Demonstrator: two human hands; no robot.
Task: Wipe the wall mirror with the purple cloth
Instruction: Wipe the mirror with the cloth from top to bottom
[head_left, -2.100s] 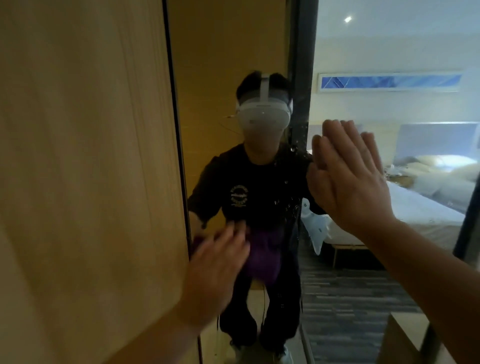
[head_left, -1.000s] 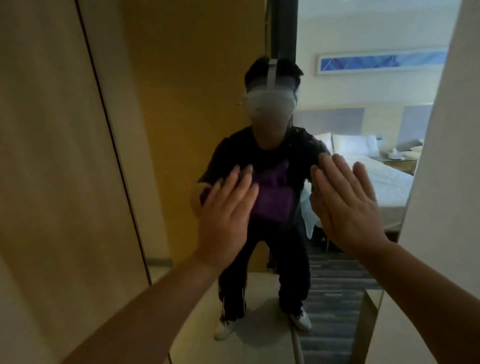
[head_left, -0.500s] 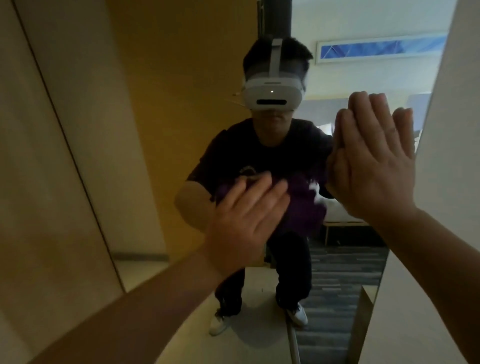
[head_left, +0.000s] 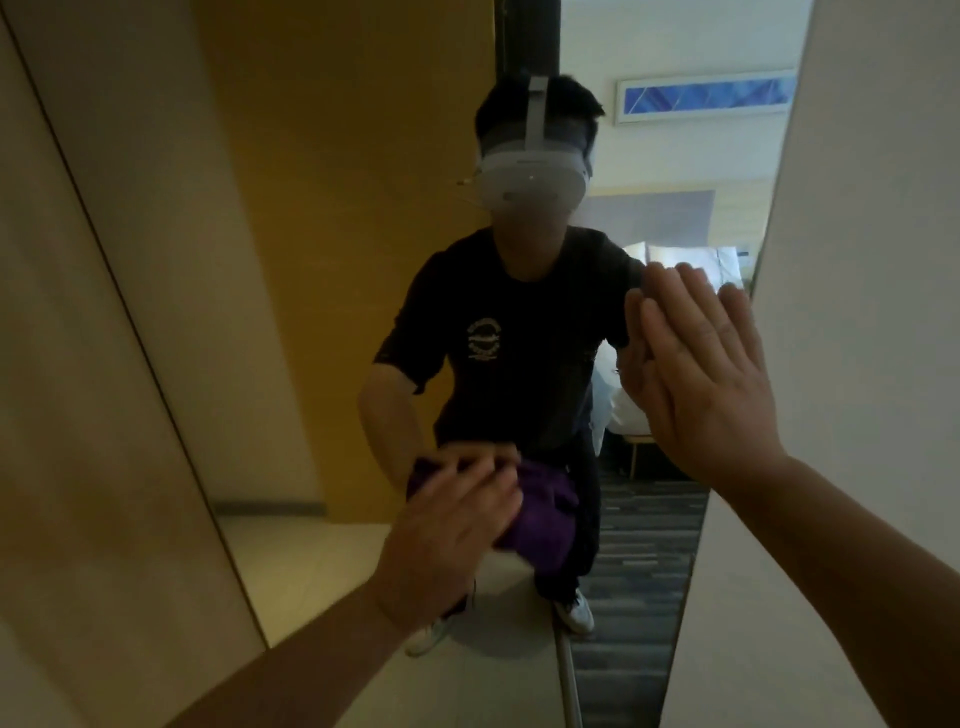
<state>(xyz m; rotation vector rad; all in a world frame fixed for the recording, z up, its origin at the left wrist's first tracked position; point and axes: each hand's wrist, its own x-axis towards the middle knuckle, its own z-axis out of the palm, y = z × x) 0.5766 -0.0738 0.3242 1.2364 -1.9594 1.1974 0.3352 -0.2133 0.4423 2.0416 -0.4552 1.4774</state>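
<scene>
My left hand presses the cloth flat on the lower mirror, fingers spread. Right hand braces open-palmed, higher right. Mid-wipe, I judge; upper glass likely remains.

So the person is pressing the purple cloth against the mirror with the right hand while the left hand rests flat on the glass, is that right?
Not quite: the hands are swapped. In the head view the left hand presses the purple cloth against the mirror, low down, while the right hand lies flat and open on the glass higher up, with no cloth in it.
</scene>
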